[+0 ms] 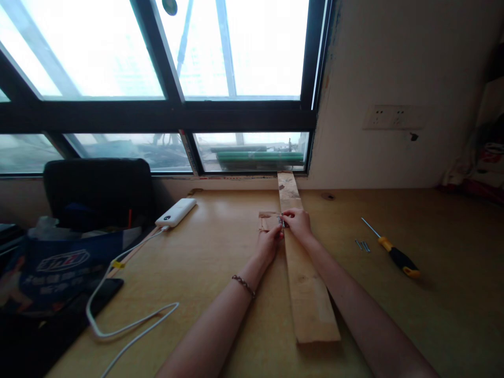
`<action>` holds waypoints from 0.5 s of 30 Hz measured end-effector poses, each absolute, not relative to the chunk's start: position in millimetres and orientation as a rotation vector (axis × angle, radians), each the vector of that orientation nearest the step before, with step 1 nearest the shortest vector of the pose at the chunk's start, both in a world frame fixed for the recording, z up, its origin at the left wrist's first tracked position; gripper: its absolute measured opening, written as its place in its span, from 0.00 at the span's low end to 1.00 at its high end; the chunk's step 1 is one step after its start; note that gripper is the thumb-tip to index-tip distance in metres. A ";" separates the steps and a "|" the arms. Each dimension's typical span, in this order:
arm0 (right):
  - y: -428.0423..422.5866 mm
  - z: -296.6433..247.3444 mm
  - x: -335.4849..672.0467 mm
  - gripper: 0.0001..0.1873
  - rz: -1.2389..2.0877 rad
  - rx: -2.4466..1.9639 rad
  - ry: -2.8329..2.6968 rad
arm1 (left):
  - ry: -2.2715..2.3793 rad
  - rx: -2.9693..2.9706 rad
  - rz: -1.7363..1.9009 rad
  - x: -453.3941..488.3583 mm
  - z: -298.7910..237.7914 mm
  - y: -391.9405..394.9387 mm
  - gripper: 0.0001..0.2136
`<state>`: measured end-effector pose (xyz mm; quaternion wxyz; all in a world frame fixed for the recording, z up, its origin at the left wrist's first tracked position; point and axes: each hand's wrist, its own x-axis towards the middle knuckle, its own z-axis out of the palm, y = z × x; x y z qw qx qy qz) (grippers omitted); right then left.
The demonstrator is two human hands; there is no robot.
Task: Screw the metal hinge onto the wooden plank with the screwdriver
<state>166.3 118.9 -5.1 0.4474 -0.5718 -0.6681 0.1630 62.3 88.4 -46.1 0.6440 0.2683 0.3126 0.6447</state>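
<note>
A long wooden board [311,294] lies lengthwise on the table, its far end reaching the windowsill. Against its left side is a short piece of wood [268,222]. My left hand [270,242] is closed, fingertips pinched at the joint between the two pieces. From the right, my right hand [298,222] reaches over the board, its fingers also pinched together. Between the fingertips of both hands is a small shiny metal piece [282,221], too small to tell its exact kind. Fingers partly hide it.
A yellow-and-black screwdriver [398,256] and several screws [366,246] lie on the table [220,252] to the right. At left are a white power bank [176,212] with a white cable [134,319], a blue bag [71,268] and a dark chair [98,186].
</note>
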 end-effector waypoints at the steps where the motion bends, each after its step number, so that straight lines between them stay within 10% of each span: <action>1: 118.6 -4.8 166.4 0.09 0.390 -1.420 -1.664 | 0.709 0.603 1.461 62.1 -46.0 88.5 0.12; 15: 119.2 -5.2 165.6 0.07 0.329 -1.455 -1.751 | 0.714 0.523 1.399 60.2 -47.6 90.3 0.08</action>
